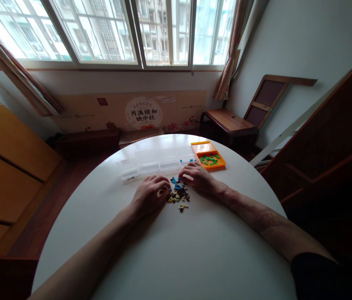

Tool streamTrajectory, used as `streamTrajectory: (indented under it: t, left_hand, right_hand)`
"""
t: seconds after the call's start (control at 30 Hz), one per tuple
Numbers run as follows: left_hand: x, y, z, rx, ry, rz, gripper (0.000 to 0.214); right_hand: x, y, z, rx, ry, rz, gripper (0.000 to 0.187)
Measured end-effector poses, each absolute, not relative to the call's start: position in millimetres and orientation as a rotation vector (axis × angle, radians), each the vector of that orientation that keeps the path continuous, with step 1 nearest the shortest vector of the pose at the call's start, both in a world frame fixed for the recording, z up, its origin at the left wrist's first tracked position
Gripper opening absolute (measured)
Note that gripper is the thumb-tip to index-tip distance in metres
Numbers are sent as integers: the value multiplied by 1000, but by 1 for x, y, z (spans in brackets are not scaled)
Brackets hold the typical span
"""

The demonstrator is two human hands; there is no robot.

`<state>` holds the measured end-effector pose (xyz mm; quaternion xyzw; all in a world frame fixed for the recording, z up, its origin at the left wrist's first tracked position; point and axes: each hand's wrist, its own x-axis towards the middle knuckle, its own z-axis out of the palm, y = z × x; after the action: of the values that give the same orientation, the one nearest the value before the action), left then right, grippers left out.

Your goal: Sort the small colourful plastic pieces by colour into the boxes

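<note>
A small heap of tiny plastic pieces (178, 192), blue, yellow and dark brown, lies on the white round table (194, 246). My left hand (151, 191) rests at the heap's left side, fingers curled in at its edge; a bit of blue shows by the fingertips. From the right, my right hand (198, 177) reaches the heap's upper edge with its fingers bent together near blue pieces. What either hand pinches is too small to make out. Behind the hands stands a clear compartment box (151, 167), with a few blue pieces (191, 160) in its right-hand section.
An orange box (222, 164) holding green pieces (209, 159) stands right of the clear box, its lid raised behind. A few pale yellow pieces (183, 206) lie nearer me. Beyond the table are a wooden chair (230, 121), a printed cardboard panel (101, 110) and windows.
</note>
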<state>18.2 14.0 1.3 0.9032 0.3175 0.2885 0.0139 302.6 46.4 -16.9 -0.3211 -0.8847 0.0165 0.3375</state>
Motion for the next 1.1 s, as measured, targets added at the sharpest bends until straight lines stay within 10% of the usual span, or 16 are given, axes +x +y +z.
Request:
streamTrajectory:
  t: [1.1]
  left_hand:
    - [14, 18, 7, 2664, 1033, 1042, 15]
  right_hand:
    - [299, 36, 3, -840, -2117, 149, 11]
